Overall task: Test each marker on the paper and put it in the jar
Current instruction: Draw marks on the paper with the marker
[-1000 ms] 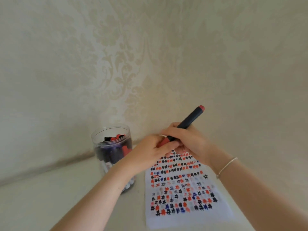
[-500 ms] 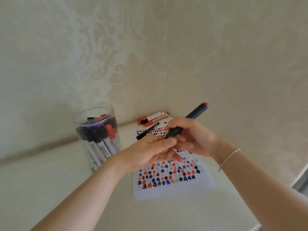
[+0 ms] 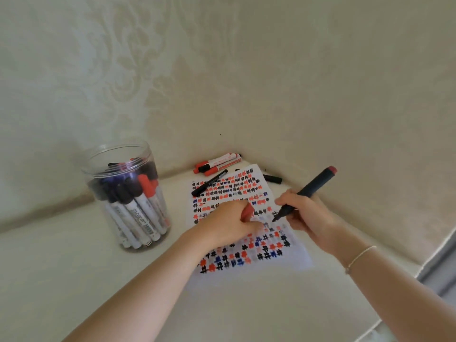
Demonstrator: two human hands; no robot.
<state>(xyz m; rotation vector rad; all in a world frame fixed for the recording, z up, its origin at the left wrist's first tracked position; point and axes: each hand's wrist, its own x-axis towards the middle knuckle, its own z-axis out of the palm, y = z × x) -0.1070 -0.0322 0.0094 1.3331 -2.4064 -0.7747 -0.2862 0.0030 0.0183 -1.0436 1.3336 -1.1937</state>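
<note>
Left of the paper [image 3: 249, 245], markers [image 3: 138, 208] crowding the jar [image 3: 123, 193] — fingers pinching cap [image 3: 247, 211], marker [image 3: 306, 193].

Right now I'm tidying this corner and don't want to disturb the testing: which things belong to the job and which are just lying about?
In use:
- dark marker, uncapped, held in right hand, tip at the paper
- red cap, gripped in left hand
- jar of markers
- markers by the wall, probably awaiting testing

Lying about:
- thin black pen on the paper
- black cap beyond the paper
</note>
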